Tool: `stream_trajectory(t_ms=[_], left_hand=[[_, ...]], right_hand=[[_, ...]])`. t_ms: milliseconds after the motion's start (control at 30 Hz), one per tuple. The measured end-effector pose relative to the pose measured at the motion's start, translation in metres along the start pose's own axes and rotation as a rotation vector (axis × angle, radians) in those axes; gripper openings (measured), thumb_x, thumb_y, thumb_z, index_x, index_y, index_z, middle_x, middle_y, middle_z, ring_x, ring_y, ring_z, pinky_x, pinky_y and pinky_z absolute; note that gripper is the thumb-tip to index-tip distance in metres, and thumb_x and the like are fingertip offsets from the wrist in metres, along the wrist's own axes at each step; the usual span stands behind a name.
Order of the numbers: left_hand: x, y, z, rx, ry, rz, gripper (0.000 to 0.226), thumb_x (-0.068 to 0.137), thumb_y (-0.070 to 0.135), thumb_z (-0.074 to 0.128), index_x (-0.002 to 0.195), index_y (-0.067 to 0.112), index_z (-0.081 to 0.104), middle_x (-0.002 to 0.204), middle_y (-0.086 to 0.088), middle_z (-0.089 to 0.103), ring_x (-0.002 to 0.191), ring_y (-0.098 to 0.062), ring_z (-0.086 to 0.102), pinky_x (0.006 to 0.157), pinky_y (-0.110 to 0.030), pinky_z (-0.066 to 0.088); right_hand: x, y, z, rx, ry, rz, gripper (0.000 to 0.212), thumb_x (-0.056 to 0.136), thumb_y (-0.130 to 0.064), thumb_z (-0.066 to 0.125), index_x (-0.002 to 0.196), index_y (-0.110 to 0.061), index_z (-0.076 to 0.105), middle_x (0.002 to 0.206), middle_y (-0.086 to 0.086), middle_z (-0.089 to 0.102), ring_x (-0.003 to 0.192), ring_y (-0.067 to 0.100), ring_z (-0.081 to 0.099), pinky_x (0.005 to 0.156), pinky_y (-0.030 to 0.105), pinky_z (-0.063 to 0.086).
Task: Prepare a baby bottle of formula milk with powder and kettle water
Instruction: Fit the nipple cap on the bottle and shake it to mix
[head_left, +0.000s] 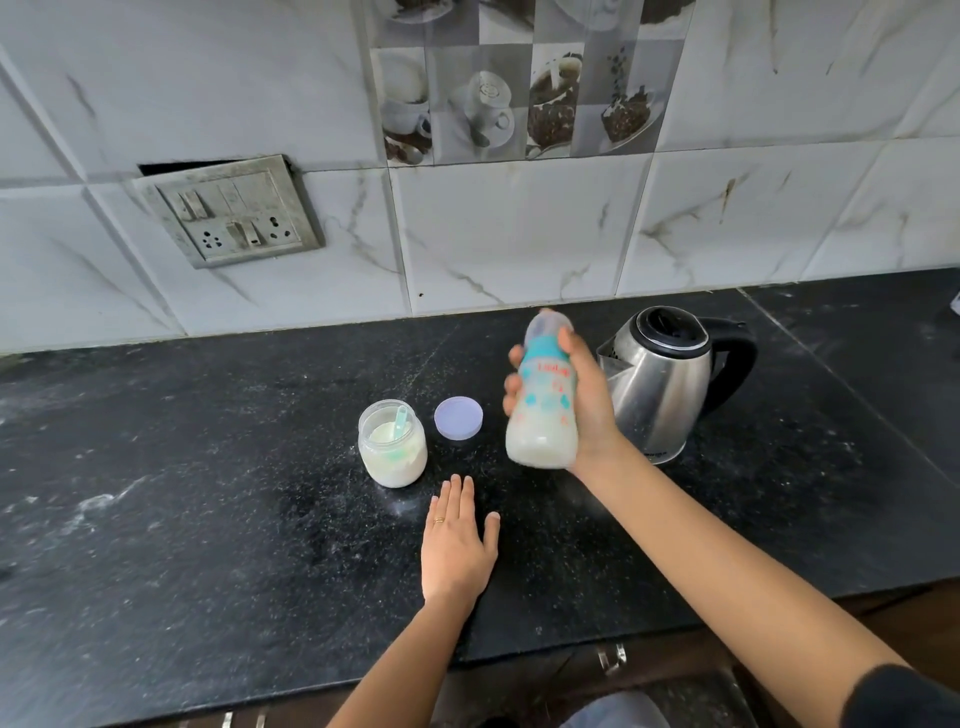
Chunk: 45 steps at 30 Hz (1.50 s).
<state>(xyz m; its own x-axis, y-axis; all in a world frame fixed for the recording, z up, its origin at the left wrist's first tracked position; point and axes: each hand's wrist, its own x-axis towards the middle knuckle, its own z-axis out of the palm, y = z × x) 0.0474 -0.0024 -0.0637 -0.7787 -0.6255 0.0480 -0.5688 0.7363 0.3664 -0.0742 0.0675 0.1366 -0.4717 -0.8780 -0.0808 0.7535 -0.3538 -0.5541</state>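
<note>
My right hand (582, 395) grips a baby bottle (543, 410) with a teal collar and a clear cap, held above the black counter (208, 467) and leaning slightly. White milk fills its lower part. My left hand (457, 540) rests flat on the counter with straight fingers, holding nothing. An open jar of formula powder (392, 444) with a teal scoop inside stands left of the bottle. Its lilac lid (458, 418) lies on the counter between jar and bottle. A steel kettle (662, 379) with a black handle stands just behind my right hand.
A tiled wall runs along the back of the counter, with a switch and socket plate (228, 213) at the left. The counter's front edge lies near my forearms, with drawer handles (610, 657) below it. White powder dust speckles the surface.
</note>
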Motion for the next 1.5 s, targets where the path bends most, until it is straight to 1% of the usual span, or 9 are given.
stream_trajectory(t_ms=[167, 300, 400, 500, 633, 1133, 1300, 1400, 1500], left_hand=[[0.0, 0.0, -0.001, -0.004, 0.0, -0.003, 0.083, 0.083, 0.058, -0.002, 0.151, 0.015, 0.014, 0.158, -0.002, 0.013, 0.146, -0.012, 0.005, 0.113, -0.023, -0.01], [0.0, 0.0, 0.0, -0.012, -0.001, -0.002, 0.082, 0.083, 0.058, 0.0, 0.151, 0.015, 0.016, 0.158, -0.002, 0.014, 0.146, -0.013, 0.007, 0.113, -0.024, -0.009], [-0.001, 0.0, 0.0, -0.025, -0.001, -0.001, 0.083, 0.084, 0.058, 0.001, 0.15, 0.013, 0.018, 0.158, -0.004, 0.015, 0.146, -0.014, 0.009, 0.114, -0.025, -0.007], [-0.001, 0.0, -0.001, -0.026, 0.005, -0.002, 0.082, 0.083, 0.058, 0.0, 0.151, 0.013, 0.017, 0.158, -0.003, 0.014, 0.146, -0.014, 0.008, 0.114, -0.025, -0.008], [-0.001, 0.0, -0.001, -0.008, -0.002, 0.006, 0.084, 0.082, 0.059, -0.003, 0.151, 0.014, 0.015, 0.158, -0.003, 0.012, 0.146, -0.014, 0.006, 0.113, -0.024, -0.009], [-0.001, 0.0, -0.004, -0.021, -0.007, 0.004, 0.076, 0.089, 0.056, 0.005, 0.151, 0.013, 0.015, 0.159, -0.003, 0.01, 0.146, -0.013, 0.005, 0.112, -0.024, -0.01], [-0.001, -0.003, -0.005, -0.054, -0.009, 0.016, 0.068, 0.095, 0.054, 0.017, 0.151, 0.015, 0.014, 0.159, -0.002, 0.011, 0.146, -0.012, 0.004, 0.113, -0.022, -0.01], [-0.002, -0.002, -0.005, -0.059, -0.003, 0.019, 0.084, 0.082, 0.059, 0.0, 0.151, 0.014, 0.016, 0.158, -0.002, 0.012, 0.146, -0.013, 0.005, 0.112, -0.022, -0.011], [-0.003, -0.001, -0.005, -0.065, 0.005, 0.021, 0.082, 0.084, 0.059, 0.001, 0.151, 0.014, 0.015, 0.159, -0.002, 0.012, 0.146, -0.013, 0.005, 0.112, -0.022, -0.011]], right_hand=[[-0.002, 0.007, -0.003, -0.12, -0.086, 0.067, 0.056, 0.054, -0.037, 0.087, 0.103, -0.019, 0.066, 0.084, 0.006, 0.064, 0.057, 0.021, 0.061, 0.053, 0.03, 0.053], [0.005, -0.001, 0.0, -0.109, -0.058, 0.029, 0.089, 0.044, -0.034, 0.092, 0.118, -0.016, 0.046, 0.085, 0.005, 0.067, 0.058, 0.021, 0.063, 0.052, 0.031, 0.053], [0.007, -0.004, 0.003, -0.024, -0.079, 0.089, 0.073, 0.042, -0.031, 0.093, 0.101, -0.012, 0.054, 0.082, 0.004, 0.065, 0.056, 0.018, 0.062, 0.052, 0.028, 0.054], [-0.001, 0.0, 0.004, -0.191, -0.205, 0.08, 0.071, 0.059, -0.034, 0.086, 0.121, -0.027, 0.052, 0.092, 0.009, 0.068, 0.057, 0.021, 0.061, 0.052, 0.03, 0.053], [0.012, -0.018, 0.009, -0.046, -0.221, -0.003, 0.071, 0.064, -0.029, 0.084, 0.124, -0.042, 0.05, 0.103, 0.012, 0.066, 0.058, 0.022, 0.062, 0.054, 0.031, 0.055], [0.004, 0.006, 0.017, -0.2, -0.211, -0.001, 0.069, 0.06, -0.032, 0.085, 0.117, -0.022, 0.049, 0.087, 0.008, 0.063, 0.055, 0.024, 0.059, 0.051, 0.031, 0.052], [0.012, -0.008, 0.015, -0.037, -0.054, -0.004, 0.051, 0.044, -0.034, 0.091, 0.084, -0.012, 0.069, 0.078, 0.004, 0.064, 0.053, 0.02, 0.061, 0.049, 0.028, 0.052], [0.001, 0.008, 0.004, -0.189, -0.102, 0.011, 0.067, 0.059, -0.037, 0.086, 0.116, -0.02, 0.054, 0.088, 0.006, 0.063, 0.058, 0.022, 0.06, 0.053, 0.031, 0.052], [0.003, 0.001, 0.003, -0.109, -0.051, -0.026, 0.071, 0.052, -0.034, 0.089, 0.11, -0.017, 0.052, 0.085, 0.005, 0.063, 0.056, 0.021, 0.06, 0.052, 0.029, 0.052]])
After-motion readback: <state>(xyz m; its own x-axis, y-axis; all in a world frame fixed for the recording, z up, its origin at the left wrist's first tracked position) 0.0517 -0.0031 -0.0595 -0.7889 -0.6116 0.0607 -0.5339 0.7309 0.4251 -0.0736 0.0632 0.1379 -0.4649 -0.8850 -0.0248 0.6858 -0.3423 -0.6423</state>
